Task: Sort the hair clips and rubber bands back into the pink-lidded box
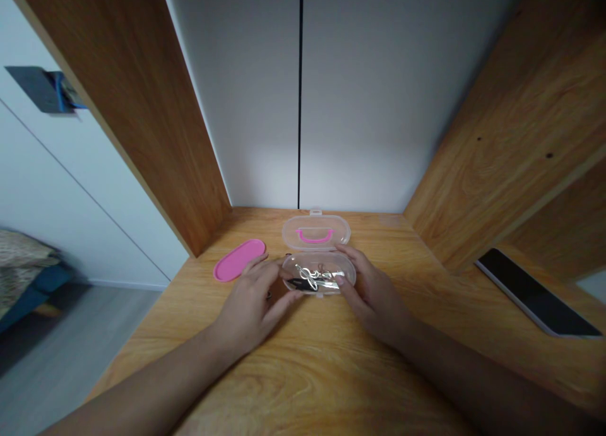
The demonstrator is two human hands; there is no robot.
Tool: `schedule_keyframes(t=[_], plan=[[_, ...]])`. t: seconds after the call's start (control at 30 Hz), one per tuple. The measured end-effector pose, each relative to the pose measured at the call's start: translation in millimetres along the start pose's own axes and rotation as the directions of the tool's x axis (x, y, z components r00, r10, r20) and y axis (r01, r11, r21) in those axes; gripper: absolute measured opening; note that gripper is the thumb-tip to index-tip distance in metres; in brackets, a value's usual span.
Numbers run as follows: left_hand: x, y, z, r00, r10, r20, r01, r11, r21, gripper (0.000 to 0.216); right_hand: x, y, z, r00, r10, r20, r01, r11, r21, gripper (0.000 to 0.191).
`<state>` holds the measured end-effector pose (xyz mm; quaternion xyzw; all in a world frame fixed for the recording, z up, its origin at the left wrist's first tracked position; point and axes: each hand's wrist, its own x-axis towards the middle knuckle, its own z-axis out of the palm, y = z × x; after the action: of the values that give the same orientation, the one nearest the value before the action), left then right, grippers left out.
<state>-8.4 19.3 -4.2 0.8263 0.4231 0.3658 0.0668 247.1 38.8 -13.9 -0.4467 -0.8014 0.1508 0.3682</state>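
A small clear plastic box (351,273) lies open on the wooden tabletop, its clear lid (288,233) folded back behind it, with a pink handle (315,239) on the lid. Inside are several shiny metal pieces (310,276) and a dark piece (303,285); their exact kinds are too small to tell. My left hand (250,303) closes around the box's left end, thumb along the front. Round the right end is my right hand (374,291), its thumb over the front rim and fingers behind. Small dark bits (269,294) show by my left fingers, mostly hidden.
A pink oval tray (239,260) lies left of the box. Farther right rests a dark-screened phone or tablet (534,291). Wooden side panels (132,108) and a pale back panel (379,108) enclose the tabletop (303,373). Beyond its left edge is grey floor (108,335).
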Motion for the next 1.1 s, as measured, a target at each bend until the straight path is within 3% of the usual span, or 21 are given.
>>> schedule_keyframes(t=[0.2, 0.4, 0.5, 0.63, 0.8, 1.1], plan=[[-3.5, 0.0, 1.0, 0.992, -0.119, 0.037, 0.123, 0.982, -0.145, 0.009, -0.9, -0.7, 1.4, 0.995, -0.092, -0.025, 0.093, 0.996, 0.008, 0.046], [-5.4, -5.5, 7.8, 0.986, -0.169, 0.011, 0.165, 0.945, -0.284, 0.039, 1.1, -0.1, 2.1, 0.991, -0.116, -0.072, 0.120, 0.991, 0.062, 0.047], [-5.8, -5.5, 7.5, 0.987, -0.161, 0.008, 0.159, 0.959, -0.237, 0.049, 1.5, -0.8, 1.5, 0.993, -0.085, -0.079, 0.093, 0.990, 0.104, 0.048], [-4.7, -2.1, 3.6, 0.983, -0.152, 0.100, 0.164, 0.978, -0.128, 0.064, -0.3, -1.6, 0.2, 0.991, -0.103, -0.089, 0.114, 0.986, 0.122, 0.042], [-1.1, 3.4, 0.7, 0.973, -0.104, 0.206, 0.112, 0.993, -0.027, 0.053, -2.3, -2.0, -1.3, 0.980, -0.156, -0.120, 0.168, 0.981, 0.097, 0.037], [-1.1, 2.4, 1.5, 0.973, -0.080, 0.217, 0.082, 0.997, 0.000, 0.047, 0.1, -0.3, -0.8, 0.977, -0.168, -0.134, 0.181, 0.979, 0.096, 0.035]])
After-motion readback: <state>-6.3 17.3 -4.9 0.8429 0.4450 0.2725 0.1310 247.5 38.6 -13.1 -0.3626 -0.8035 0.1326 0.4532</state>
